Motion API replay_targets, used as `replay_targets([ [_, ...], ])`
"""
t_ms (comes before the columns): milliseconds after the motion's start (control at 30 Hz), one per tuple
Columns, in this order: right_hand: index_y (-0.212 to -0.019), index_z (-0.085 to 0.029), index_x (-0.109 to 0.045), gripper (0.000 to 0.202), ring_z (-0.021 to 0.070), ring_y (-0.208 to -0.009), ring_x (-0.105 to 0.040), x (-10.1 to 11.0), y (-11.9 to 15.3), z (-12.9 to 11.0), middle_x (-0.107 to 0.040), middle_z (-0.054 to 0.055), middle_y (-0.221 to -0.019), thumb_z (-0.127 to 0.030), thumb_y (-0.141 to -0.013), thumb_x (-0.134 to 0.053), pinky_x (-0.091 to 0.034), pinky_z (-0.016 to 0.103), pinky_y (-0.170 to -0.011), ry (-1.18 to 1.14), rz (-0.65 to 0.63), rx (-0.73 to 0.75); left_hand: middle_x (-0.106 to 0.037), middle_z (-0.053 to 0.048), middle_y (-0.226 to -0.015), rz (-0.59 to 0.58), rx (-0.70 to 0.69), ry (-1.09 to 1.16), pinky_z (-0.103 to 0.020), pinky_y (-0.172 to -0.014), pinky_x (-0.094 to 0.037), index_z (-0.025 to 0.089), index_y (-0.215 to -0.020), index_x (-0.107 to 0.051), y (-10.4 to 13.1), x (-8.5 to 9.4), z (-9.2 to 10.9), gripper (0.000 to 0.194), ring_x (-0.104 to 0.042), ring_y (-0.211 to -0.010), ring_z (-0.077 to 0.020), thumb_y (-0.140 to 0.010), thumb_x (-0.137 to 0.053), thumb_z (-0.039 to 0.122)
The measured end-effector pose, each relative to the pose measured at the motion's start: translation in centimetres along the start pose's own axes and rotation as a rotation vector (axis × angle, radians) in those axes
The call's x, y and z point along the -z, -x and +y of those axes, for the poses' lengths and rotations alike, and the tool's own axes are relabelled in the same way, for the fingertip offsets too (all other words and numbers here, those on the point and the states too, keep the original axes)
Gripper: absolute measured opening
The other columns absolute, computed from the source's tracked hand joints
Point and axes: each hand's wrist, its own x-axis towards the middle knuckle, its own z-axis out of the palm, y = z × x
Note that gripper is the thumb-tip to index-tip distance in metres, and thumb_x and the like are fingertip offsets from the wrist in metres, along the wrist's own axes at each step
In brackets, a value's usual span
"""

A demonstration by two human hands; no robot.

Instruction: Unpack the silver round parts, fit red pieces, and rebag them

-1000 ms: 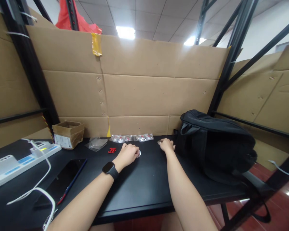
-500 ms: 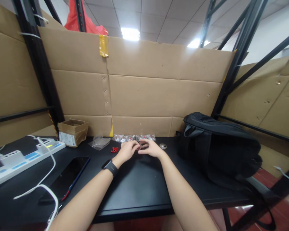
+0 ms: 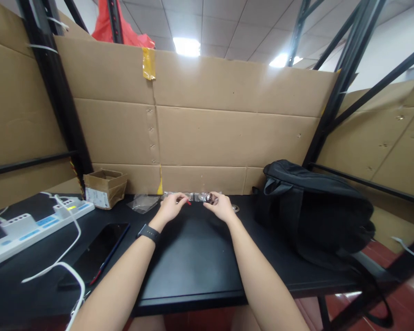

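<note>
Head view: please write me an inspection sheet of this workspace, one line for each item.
Surface: black table, bare in the middle.
Job's things: small clear packets in a row at the cardboard wall; a small red piece at the left fingertips.
Clutter: black backpack, open cardboard box, dark tablet, clear bag.
Grips: left hand pinches the red piece; right hand is on a packet, grip unclear.
Cables: white cable from power strip.
Surroundings: cardboard wall, black rack posts.

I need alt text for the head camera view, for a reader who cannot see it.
Two bare hands work at the back of a black table: the left hand pinches a small red piece, the right hand holds a small dark part. A black fabric backpack lies right, a white power strip left.
</note>
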Motion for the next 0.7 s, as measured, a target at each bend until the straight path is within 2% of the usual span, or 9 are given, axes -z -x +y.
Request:
replay_targets([
  [67, -0.096, -0.020, -0.076, 0.036, 0.0222, -0.078, -0.068, 1.7, -0.1, 0.7, -0.074, 0.006, -0.082, -0.043, -0.068, -0.079, -0.052, 0.032, -0.076, 0.132, 0.045, -0.080, -0.077, -0.003, -0.103, 0.006, 0.001, -0.208, -0.036, -0.089, -0.046, 0.027, -0.088, -0.074, 0.1, 1.3, -1.1, 0.023, -0.068, -0.100, -0.0256, -0.090, -0.056, 0.041],
  [133, -0.098, -0.023, -0.076, 0.036, 0.0256, -0.086, -0.070, 3.3, -0.1, 1.6, -0.075, 0.008, -0.091, -0.044, -0.069, -0.078, -0.052, 0.033, -0.076, 0.251, 0.084, -0.229, -0.077, -0.003, -0.102, -0.025, -0.009, -0.307, -0.034, -0.088, -0.046, 0.028, -0.089, -0.074, 0.1, 2.4, -2.5, 0.021, -0.068, -0.101, -0.0249, -0.089, -0.056, 0.037],
  [233, -0.105, -0.022, -0.076, 0.041, 0.0304, -0.099, -0.069, 5.2, 0.0, 3.2, -0.073, 0.014, -0.109, -0.041, -0.068, -0.078, -0.052, 0.034, -0.077, 0.436, 0.128, -0.454, -0.078, -0.003, -0.097, -0.085, 0.000, -0.308, -0.030, -0.083, -0.048, 0.027, -0.095, -0.074, 0.1, 3.7, -4.9, 0.022, -0.070, -0.093, -0.0224, -0.086, -0.055, 0.034],
  [333, -0.106, -0.018, -0.075, 0.046, 0.0312, -0.106, -0.068, 6.1, 0.1, 4.5, -0.070, 0.017, -0.117, -0.041, -0.066, -0.081, -0.053, 0.033, -0.079, 0.531, 0.120, -0.566, -0.078, -0.003, -0.095, -0.113, 0.048, -0.310, -0.028, -0.079, -0.049, 0.026, -0.095, -0.075, 0.3, 4.6, -6.4, 0.023, -0.071, -0.088, -0.0220, -0.082, -0.055, 0.030],
  [533, -0.108, -0.014, -0.073, 0.057, 0.0335, -0.112, -0.065, 5.9, 0.3, 5.5, -0.068, 0.020, -0.119, -0.042, -0.060, -0.086, -0.054, 0.036, -0.083, 0.595, 0.091, -0.636, -0.078, -0.002, -0.089, -0.112, 0.151, -0.419, -0.031, -0.080, -0.048, 0.029, -0.089, -0.075, 0.6, 5.1, -6.3, 0.021, -0.071, -0.089, -0.0242, -0.078, -0.057, 0.030],
  [600, -0.103, -0.013, -0.074, 0.053, 0.0334, -0.110, -0.065, 5.8, 0.2, 5.6, -0.069, 0.021, -0.115, -0.040, -0.060, -0.086, -0.054, 0.037, -0.083, 0.599, 0.075, -0.628, -0.077, -0.004, -0.096, -0.120, 0.132, -0.454, -0.033, -0.084, -0.047, 0.028, -0.093, -0.074, 0.6, 4.6, -5.8, 0.023, -0.069, -0.096, -0.0252, -0.080, -0.055, 0.030],
  [700, -0.101, -0.013, -0.074, 0.047, 0.0336, -0.110, -0.065, 5.9, 0.2, 5.6, -0.068, 0.021, -0.114, -0.037, -0.062, -0.085, -0.054, 0.038, -0.084, 0.575, 0.044, -0.645, -0.071, -0.008, -0.119, -0.084, 0.084, -0.530, -0.041, -0.095, -0.043, 0.026, -0.110, -0.070, 0.6, 3.2, -5.0, 0.032, -0.061, -0.113, -0.0289, -0.083, -0.051, 0.028],
])
